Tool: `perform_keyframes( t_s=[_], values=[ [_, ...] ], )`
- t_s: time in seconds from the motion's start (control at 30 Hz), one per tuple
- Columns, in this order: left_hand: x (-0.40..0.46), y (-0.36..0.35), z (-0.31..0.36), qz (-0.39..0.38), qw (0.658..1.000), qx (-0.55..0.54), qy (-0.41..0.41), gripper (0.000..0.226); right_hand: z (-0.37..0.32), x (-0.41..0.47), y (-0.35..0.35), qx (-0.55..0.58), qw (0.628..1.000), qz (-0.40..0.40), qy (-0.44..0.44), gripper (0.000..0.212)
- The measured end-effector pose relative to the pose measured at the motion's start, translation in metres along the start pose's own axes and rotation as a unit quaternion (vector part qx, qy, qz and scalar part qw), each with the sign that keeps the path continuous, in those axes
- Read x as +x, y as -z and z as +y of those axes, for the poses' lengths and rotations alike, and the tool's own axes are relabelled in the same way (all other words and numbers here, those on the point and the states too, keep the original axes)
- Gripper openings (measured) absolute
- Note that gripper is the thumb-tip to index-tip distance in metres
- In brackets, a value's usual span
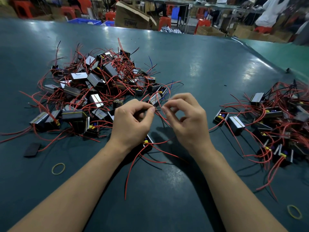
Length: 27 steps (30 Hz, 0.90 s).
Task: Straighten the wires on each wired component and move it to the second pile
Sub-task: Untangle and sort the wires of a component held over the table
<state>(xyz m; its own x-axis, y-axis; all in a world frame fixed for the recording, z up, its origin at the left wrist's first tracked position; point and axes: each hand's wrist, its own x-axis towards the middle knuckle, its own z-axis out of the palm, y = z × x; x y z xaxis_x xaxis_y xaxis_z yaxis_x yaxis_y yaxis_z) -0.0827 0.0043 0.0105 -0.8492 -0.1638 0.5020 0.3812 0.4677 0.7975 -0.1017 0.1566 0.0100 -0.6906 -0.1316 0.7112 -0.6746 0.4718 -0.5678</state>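
Wires [158, 113] between 2 pinching hands [132, 119]

table [184, 52] dark teal w/ pale glossy glare patches; lighter green strip [284, 52] at far right edge. left pile [100, 84]: black boxes w/ silver-grey faces, thin yellow line across some, yellow + blue bits at ends, mostly red wires, a few black, one or two blue. right pile [275, 124]: same black/silver boxes, red & black wires. two yellow rubber bands [58, 168] [294, 211]. flat black pad [32, 149] near left. background: red stools [164, 20], blue crates [84, 21], brown cardboard box [132, 15].
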Motion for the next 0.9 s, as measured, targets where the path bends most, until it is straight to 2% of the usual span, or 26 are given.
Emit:
perform_keyframes(
  t_s=[0.07, 0.17, 0.23, 0.33, 0.57, 0.63, 0.73, 0.8, 0.9],
  values=[
    [0.0, 0.001, 0.0, -0.01, 1.0, -0.008, -0.009, 0.01, 0.001, 0.001, 0.003, 0.043, 0.998, -0.008, -0.034, 0.003],
    [0.0, 0.001, 0.0, -0.014, 0.999, -0.021, -0.02, 0.01, -0.002, 0.002, 0.004, 0.131, 0.976, -0.04, -0.172, 0.011],
    [0.0, 0.002, 0.001, -0.015, 0.999, -0.03, -0.028, 0.009, -0.003, 0.004, 0.004, 0.21, 0.943, -0.045, -0.255, 0.012],
    [0.0, 0.002, 0.001, -0.012, 0.999, -0.037, -0.036, 0.01, -0.005, 0.007, 0.006, 0.325, 0.873, -0.069, -0.356, 0.011],
    [-0.001, 0.002, 0.002, -0.025, 0.997, 0.002, -0.078, 0.011, -0.007, 0.007, 0.006, 0.31, 0.838, -0.096, -0.438, 0.026],
    [0.0, 0.001, 0.001, -0.018, 0.996, 0.02, -0.08, 0.01, -0.008, 0.006, 0.002, 0.248, 0.876, -0.076, -0.406, 0.032],
    [0.001, 0.001, 0.0, -0.013, 0.997, 0.031, -0.073, 0.01, -0.009, 0.0, -0.004, 0.043, 0.97, -0.055, -0.232, 0.033],
    [0.001, 0.001, 0.0, -0.009, 0.997, 0.037, -0.072, 0.009, -0.007, -0.002, -0.002, -0.038, 0.988, -0.068, -0.136, 0.029],
    [0.003, 0.002, -0.001, 0.006, 0.999, 0.012, -0.049, 0.01, -0.002, 0.001, 0.012, -0.001, 0.991, -0.111, -0.071, 0.012]
  ],
)
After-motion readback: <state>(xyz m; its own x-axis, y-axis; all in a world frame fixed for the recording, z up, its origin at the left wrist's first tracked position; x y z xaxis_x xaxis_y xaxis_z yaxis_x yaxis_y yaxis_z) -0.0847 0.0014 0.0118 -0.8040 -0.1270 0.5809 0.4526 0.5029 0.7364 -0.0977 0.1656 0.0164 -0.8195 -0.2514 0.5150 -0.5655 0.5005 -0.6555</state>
